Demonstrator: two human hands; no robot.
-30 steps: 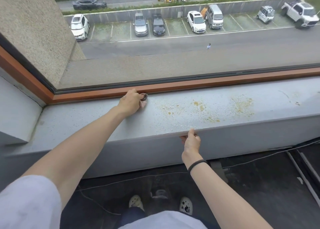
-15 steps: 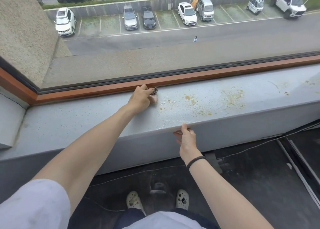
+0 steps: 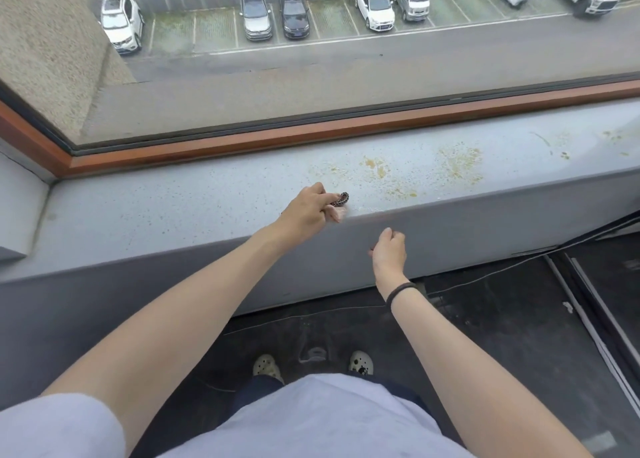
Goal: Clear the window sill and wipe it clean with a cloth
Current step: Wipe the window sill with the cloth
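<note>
One small dark ring [image 3: 341,198] is pinched in the left hand [image 3: 306,211], the right hand [image 3: 389,249] is loosely curled and empty, and yellow stains [image 3: 457,163] on the sill [image 3: 173,201] wait for wiping.

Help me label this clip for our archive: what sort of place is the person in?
Probably an upper-floor room beside a large window. A deep grey window sill with yellowish stains runs under a wood-trimmed window frame, and the glass looks down on parked cars along a road.
</note>
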